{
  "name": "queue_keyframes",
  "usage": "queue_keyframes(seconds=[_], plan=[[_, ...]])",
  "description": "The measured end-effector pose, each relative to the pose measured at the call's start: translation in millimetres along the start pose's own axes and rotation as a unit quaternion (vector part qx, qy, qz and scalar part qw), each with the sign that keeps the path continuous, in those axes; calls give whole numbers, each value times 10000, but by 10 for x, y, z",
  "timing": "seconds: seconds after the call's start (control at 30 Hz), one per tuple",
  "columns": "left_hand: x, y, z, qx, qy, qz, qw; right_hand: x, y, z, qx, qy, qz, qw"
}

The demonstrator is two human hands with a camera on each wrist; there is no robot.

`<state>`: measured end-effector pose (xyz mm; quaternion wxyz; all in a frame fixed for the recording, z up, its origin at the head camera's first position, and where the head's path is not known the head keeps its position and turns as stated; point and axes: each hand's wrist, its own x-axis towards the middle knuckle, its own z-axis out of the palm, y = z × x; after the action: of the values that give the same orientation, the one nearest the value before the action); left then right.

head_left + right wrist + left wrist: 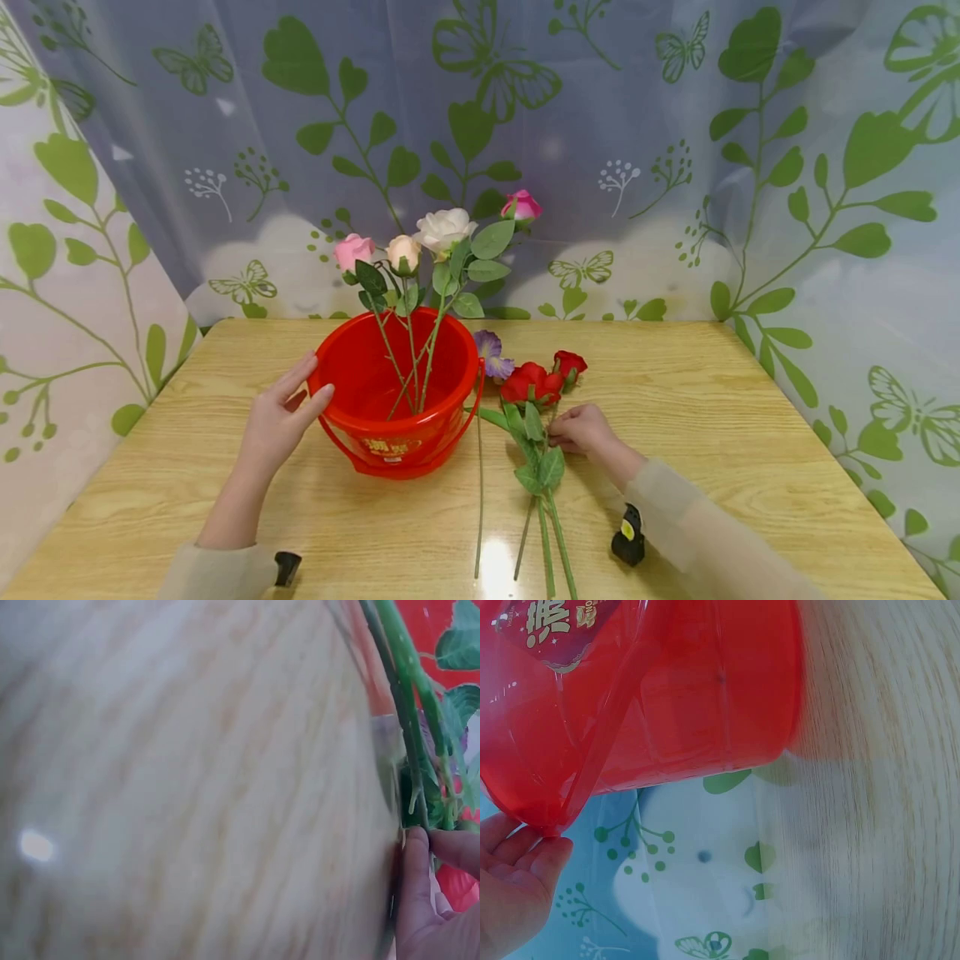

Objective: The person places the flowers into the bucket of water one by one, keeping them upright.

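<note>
A red plastic bucket [442,442] stands on the table, with a pink rose [354,252], a peach rose [403,254], a white rose [444,231] and a magenta rose [522,206] leaning inside it. My left hand [276,421] holds its left rim; in the left wrist view, thumb and fingers [551,859] pinch the edge where the handle joins. Right of the bucket, my right hand [588,432] pinches a red rose's stem [415,796] between thumb and finger. A large red rose [531,383] and a small red rose [570,367] lie there; which one is pinched is unclear.
Behind the red roses a purple flower [491,355] lies on the wooden table [675,375], its thin stem [480,500] running towards the front. A patterned curtain [622,167] hangs along the back and sides.
</note>
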<state>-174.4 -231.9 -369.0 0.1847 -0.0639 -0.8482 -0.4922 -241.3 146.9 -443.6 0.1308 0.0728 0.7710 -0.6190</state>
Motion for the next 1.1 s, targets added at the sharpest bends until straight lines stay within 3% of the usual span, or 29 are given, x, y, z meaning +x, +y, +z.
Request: queue_keyframes(seconds=[0.27,0.53,0.8,1.1], plan=[[-3,13,-1,-41,-24,-5,10000,-47,-62,-60,651,139,270,9974],[-3,16,3,-30,3,-9,10000,-120,-184,-162,1309,146,121,9912],[-2,17,2,-52,-21,-31,10000,-224,-349,-269,1561,-93,-274,9873],[-5,4,2,-32,-43,-8,10000,-332,-477,-284,1383,-181,-668,9880]])
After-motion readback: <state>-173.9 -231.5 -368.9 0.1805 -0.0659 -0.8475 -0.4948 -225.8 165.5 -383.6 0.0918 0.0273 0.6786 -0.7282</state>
